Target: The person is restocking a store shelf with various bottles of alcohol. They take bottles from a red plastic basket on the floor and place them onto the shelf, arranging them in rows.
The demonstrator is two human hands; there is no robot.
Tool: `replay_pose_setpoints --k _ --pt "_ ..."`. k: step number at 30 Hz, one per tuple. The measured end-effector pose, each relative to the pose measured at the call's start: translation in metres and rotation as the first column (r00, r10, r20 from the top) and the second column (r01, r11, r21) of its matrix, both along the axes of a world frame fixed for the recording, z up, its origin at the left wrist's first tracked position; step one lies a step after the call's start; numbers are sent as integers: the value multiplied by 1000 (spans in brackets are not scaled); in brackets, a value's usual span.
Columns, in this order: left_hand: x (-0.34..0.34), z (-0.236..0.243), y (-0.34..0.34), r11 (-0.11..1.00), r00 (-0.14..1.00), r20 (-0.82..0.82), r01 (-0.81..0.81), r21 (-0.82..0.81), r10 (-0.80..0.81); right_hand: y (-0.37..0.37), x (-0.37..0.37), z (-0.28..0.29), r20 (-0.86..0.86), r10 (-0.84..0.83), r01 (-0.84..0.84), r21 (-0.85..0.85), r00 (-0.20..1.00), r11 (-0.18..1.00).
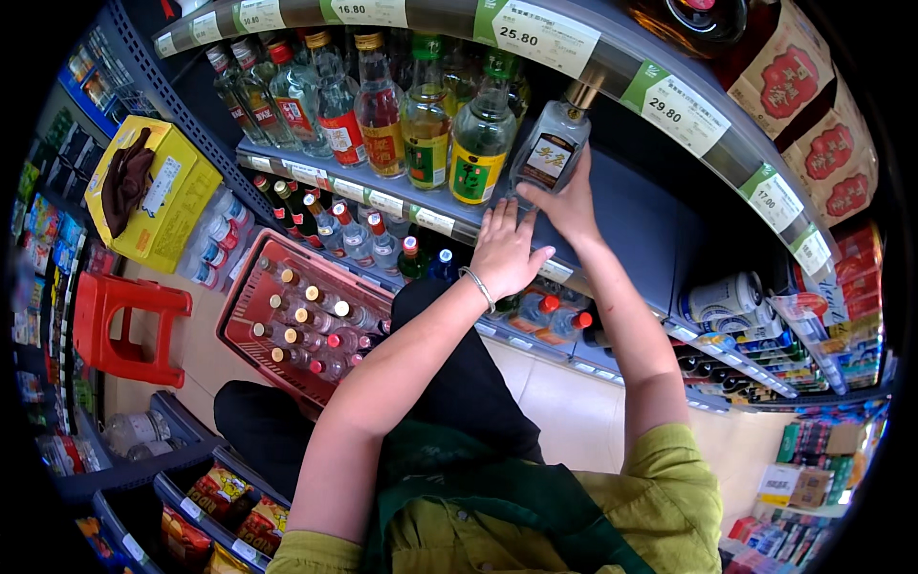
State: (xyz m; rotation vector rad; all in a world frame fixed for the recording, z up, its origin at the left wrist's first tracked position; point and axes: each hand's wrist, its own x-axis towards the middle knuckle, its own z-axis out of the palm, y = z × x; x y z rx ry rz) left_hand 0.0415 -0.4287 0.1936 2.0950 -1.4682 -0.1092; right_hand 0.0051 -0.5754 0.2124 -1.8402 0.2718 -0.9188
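Note:
My right hand [571, 201] grips a clear bottle [543, 153] with a dark label and a gold cap, at the right end of a row of liquor bottles [368, 115] on the upper shelf. My left hand [505, 251] lies just below it at the shelf's front edge, fingers stretched out near the bottle's base and holding nothing I can see. A silver bangle circles my left wrist. The nearest neighbour of the gripped bottle is a green-and-yellow labelled bottle [475, 163].
Below are a lower bottle shelf [375, 239], a red basket [249, 311] of capped bottles by my legs, a red stool [134, 320] and a yellow box [158, 201] with brown cloth on it. Packaged drinks [717, 306] fill shelving at right; snack bins [220, 488] stand lower left.

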Motion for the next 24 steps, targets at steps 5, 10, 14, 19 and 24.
replay_pose_setpoints --k 5,10,14,19,24 --pt "3 -3 0 1000 1000 20 -21 -2 21 13 -2 -11 -73 -36 44 119 997 992" --pt "8 -2 -7 1000 1000 0 -23 10 23 -8 8 -22 6 15 -15 93 1000 996" --pt "7 -2 -6 1000 1000 10 -8 3 8 -30 20 -27 12 30 -32 127 999 991" --pt "7 -4 -7 1000 1000 23 -2 -8 2 -57 37 -28 -75 -3 11 103 997 995" --pt "6 -8 -6 1000 999 36 0 -29 1 -76 53 -28 -5 2 -2 73 1000 997"
